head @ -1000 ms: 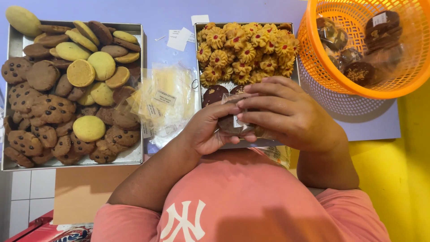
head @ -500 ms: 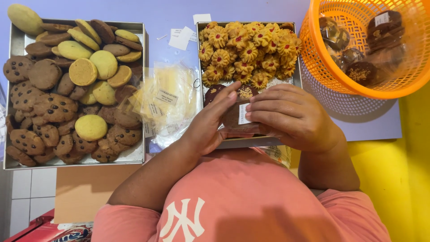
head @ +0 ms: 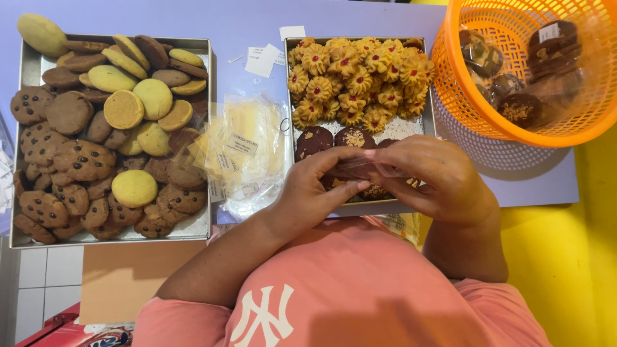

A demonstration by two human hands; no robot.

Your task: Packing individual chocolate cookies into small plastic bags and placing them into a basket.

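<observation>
Both hands together over the near edge of a shallow rectangular metal tray (head: 429,122) on a pale lilac tabletop (head: 244,22). Left hand (head: 313,189) with fingers curled and thumb pressed against a small clear plastic packet (head: 363,168), pinching its left end. Right hand (head: 432,175) with fingers bent over the packet's right end, gripping it from the other side; packet stretched between the two hands, just above the tray's front rim. Contents of the packet hard to tell, mostly hidden by fingers.

In the same tray: golden, flower-shaped piped cookies with red centres (head: 357,77) heaped at the far end, dark round chocolate cookies with a crumb topping (head: 334,137) nearer, just beyond the fingertips.

Left of the hands, a loose pile of empty clear plastic bags with small paper labels (head: 247,151), lying between the two trays. Further left, a larger rectangular metal tray (head: 209,128) filled with brown chocolate-chip cookies (head: 80,160) and plain round yellow and tan cookies (head: 135,103).

At the upper right, an orange plastic mesh basket (head: 488,125) holding wrapped dark cookies (head: 520,106), well apart from the right hand. Small white paper slips (head: 263,60) on the tabletop between the trays' far ends. Below, a salmon-pink shirt (head: 360,283).
</observation>
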